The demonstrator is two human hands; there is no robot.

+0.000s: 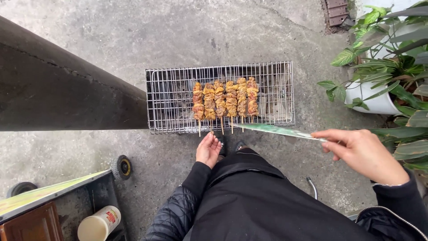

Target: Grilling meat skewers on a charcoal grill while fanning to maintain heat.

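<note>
The left hand (208, 150) hung open, palm up, fingers loosely curled, just below the skewer sticks at 6 o'clock from the grill (276, 89). It held nothing; whether a fingertip touched a stick was hard to tell. The right hand (363, 151) gripped one end of a flat green fan (276, 130), which ran toward 9 o'clock, edge-on, along the grill's near rim. Six skewers (225, 100) of browned meat lay side by side on the wire mesh, sticks pointing to 6 o'clock. A potted plant (383, 71) stood at 3 o'clock from the grill. A cup (99, 223) sat by a wheeled cart (53, 196) at 8 o'clock.
</note>
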